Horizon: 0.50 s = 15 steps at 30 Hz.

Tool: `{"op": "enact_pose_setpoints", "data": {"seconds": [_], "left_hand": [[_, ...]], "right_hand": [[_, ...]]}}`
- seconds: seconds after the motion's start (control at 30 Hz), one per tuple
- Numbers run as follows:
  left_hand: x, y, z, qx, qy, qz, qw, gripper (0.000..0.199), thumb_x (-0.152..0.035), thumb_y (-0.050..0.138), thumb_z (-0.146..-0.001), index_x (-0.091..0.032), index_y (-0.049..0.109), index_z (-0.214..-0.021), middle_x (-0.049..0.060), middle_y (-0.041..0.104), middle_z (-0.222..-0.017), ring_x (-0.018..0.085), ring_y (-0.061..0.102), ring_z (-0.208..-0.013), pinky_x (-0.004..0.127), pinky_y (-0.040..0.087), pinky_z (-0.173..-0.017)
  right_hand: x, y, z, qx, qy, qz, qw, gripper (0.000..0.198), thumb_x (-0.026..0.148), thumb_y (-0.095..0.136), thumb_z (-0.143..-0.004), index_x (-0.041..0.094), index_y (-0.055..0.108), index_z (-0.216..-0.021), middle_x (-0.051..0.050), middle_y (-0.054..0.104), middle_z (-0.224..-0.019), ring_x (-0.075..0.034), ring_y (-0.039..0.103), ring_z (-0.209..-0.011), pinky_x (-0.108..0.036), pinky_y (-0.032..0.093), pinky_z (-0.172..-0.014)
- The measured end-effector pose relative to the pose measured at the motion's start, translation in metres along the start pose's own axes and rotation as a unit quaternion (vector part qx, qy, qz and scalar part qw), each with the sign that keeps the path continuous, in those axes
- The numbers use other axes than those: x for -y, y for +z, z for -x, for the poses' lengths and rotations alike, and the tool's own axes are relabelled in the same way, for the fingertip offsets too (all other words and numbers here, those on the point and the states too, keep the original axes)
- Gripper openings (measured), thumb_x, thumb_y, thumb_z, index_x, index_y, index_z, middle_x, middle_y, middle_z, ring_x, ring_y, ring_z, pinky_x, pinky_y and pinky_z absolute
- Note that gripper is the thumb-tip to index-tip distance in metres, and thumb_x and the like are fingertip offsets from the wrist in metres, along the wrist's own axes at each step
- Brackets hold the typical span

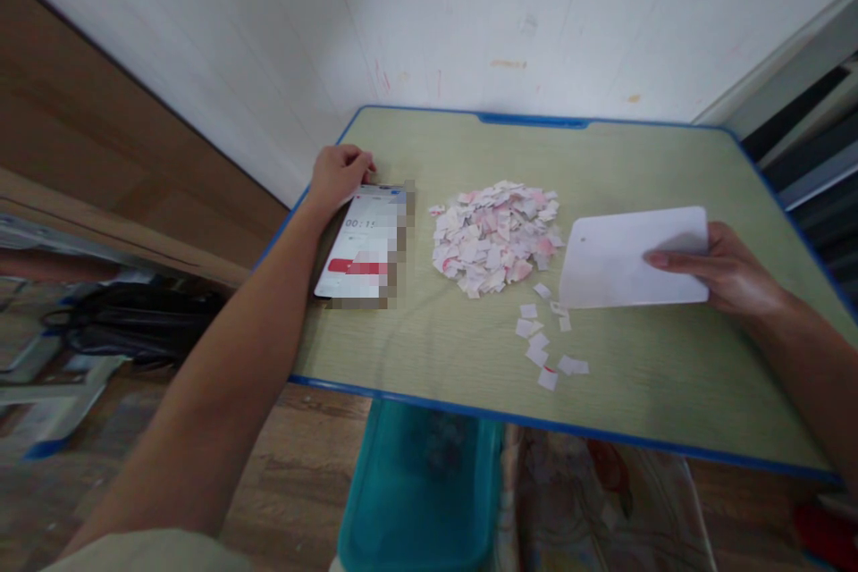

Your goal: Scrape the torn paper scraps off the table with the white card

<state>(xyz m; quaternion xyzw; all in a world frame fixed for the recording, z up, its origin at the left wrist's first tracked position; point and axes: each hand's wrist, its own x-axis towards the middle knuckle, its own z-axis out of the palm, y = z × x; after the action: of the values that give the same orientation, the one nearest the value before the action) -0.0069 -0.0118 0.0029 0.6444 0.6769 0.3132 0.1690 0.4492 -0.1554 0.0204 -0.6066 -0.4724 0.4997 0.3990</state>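
Note:
My right hand grips a flat white plastic scraper with rounded corners and a small hole near one corner. Its thumb lies on top and the other fingers are hidden underneath. The scraper's left edge is close beside a heap of small paper scraps, white with some pink. Several loose scraps lie in front of the heap. At the table's left side, my left hand rests by the upper end of a phone, its fingers curled in. The phone shows a timer and a red button; its right side is pixelated.
The pale green table has a blue rim and stands against a white wall. Below its front edge is a teal plastic bin, with a patterned bag to its right. A wooden panel rises at left.

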Motion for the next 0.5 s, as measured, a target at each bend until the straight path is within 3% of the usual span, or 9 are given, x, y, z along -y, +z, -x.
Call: {"op": "enact_pose_setpoints", "data": {"seconds": [0.27,0.5], "left_hand": [[0.0018,0.0013,0.0004,-0.013,0.011,0.010,1.000,0.023,-0.029,0.050,-0.088,-0.017,0.060,-0.072,0.002,0.056,-0.065,0.014,0.048,-0.061,0.028,0.036,-0.061],[-0.0059,-0.0024,0.0047,-0.001,-0.001,0.005,1.000,0.021,-0.023,0.048,-0.089,-0.014,0.061,-0.075,-0.002,0.052,-0.062,0.009,0.043,-0.060,0.025,0.034,-0.061]], "right_hand": [[0.0015,-0.0008,0.0008,-0.004,0.005,0.008,1.000,0.027,0.030,0.093,-0.047,0.019,0.075,-0.064,0.001,0.070,-0.058,-0.012,0.059,-0.045,-0.020,0.044,-0.039],[0.0012,-0.0039,0.0017,-0.026,0.002,0.001,1.000,0.027,0.029,0.094,-0.046,0.020,0.075,-0.064,0.001,0.072,-0.060,-0.012,0.059,-0.046,-0.020,0.045,-0.039]]}}
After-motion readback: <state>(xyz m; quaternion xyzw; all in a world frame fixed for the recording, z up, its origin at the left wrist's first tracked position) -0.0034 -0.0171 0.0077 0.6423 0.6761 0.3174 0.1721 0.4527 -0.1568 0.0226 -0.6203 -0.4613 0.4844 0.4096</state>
